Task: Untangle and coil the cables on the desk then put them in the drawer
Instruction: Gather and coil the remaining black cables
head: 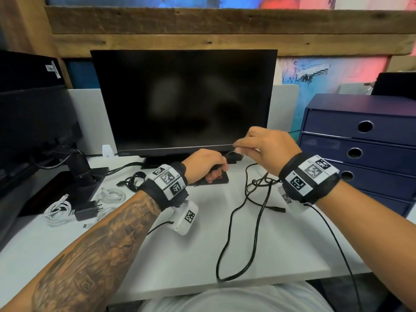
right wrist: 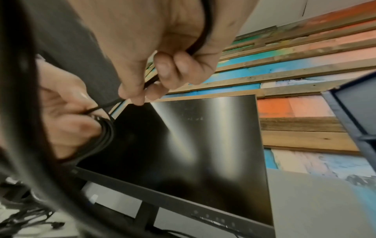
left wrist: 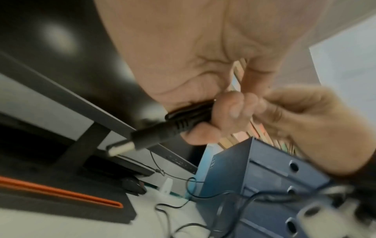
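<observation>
Head view: at centre frame, both hands work a black cable (head: 234,226) above the white counter (head: 281,255). The left hand (head: 206,162) grips gathered loops, apparently to keep the coil from springing open. The right hand (head: 267,147) pinches the strand, seemingly feeding the next turn. Loose cable trails to the lower centre edge. White cables (head: 58,210) lie at lower left. The drawers (head: 360,143), shut, stand at right.

Left wrist view: at centre, the left hand (left wrist: 203,64) holds the loops with the plug (left wrist: 142,138) sticking out, probably kept free as the coil's end.

Right wrist view: at upper centre, the right hand (right wrist: 162,48) pinches the cable (right wrist: 109,102), which runs taut to the coil (right wrist: 105,136) at left.
</observation>
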